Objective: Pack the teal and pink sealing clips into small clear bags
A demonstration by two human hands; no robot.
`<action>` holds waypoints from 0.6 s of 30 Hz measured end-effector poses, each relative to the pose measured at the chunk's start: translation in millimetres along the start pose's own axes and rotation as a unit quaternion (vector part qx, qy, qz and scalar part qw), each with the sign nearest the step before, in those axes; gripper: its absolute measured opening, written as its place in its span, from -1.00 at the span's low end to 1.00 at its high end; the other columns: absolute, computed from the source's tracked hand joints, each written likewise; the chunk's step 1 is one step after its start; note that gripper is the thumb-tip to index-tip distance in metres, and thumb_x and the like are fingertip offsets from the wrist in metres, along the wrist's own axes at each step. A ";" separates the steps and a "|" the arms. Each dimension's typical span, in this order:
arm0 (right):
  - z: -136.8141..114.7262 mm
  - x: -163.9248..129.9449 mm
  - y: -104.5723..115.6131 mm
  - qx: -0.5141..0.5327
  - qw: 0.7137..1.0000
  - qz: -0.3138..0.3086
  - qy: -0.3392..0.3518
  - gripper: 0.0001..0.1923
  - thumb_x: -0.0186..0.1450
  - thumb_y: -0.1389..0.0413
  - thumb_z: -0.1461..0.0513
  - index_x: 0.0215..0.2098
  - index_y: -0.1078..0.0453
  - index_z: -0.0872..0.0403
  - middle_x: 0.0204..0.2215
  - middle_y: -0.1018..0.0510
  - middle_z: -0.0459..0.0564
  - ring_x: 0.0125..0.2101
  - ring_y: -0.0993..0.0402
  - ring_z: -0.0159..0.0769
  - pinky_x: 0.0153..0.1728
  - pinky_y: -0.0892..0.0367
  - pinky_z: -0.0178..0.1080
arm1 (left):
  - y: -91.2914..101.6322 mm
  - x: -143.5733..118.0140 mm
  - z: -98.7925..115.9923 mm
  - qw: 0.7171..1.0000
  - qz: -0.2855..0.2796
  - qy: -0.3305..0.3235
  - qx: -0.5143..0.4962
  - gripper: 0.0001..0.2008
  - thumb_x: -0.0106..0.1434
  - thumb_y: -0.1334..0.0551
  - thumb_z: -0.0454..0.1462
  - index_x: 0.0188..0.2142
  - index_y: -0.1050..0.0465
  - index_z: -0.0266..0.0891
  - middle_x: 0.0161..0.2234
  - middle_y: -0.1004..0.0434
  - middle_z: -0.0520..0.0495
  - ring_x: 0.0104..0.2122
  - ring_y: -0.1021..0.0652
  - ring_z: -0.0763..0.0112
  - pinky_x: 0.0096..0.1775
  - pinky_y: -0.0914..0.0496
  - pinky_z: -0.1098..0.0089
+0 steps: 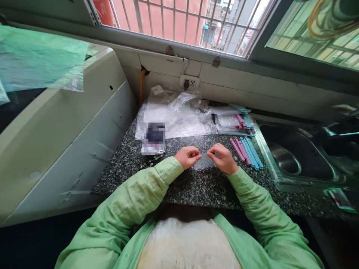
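Counter (196, 186): small bag (204, 161) at front between both hands, sticks (246, 151) right of it, sink (294, 157) further right, loose bags (176, 116) behind, appliance (56, 130) left.

Home kitchen, cramped. Speckled granite countertop (196, 186) runs into a stainless steel sink (294, 157) on the right, tiled wall with a power socket (190, 82) behind. Barred window (179, 22) above looks onto neighbouring apartment blocks; a white appliance (61, 130) stands left of the counter.
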State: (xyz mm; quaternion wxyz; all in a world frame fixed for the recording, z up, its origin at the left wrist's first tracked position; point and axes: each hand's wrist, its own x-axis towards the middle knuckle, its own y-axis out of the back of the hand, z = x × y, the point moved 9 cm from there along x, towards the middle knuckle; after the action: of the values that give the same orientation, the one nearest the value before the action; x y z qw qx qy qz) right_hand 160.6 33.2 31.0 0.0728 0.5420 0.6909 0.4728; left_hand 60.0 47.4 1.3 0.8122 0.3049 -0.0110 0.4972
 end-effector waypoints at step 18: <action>19.5 0.3 30.3 0.030 0.997 0.056 -0.052 -0.83 0.16 -0.05 0.19 -0.56 -0.30 0.08 -0.58 -0.40 -0.06 -0.48 -0.29 -0.34 -0.41 -0.22 -0.24 | 4.7 -0.4 -17.8 0.986 0.042 0.092 -0.129 -0.75 0.01 -0.14 -0.16 -0.63 -0.24 -0.31 -0.68 -0.07 0.12 -0.62 -0.14 0.61 -0.56 -0.08 0.51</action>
State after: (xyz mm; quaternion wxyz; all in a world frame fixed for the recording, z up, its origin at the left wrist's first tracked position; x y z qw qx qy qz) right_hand 193.1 43.7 42.7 0.0657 0.6058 0.6686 0.4262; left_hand 50.9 57.6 -11.1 0.8209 0.1496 -0.0136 0.5509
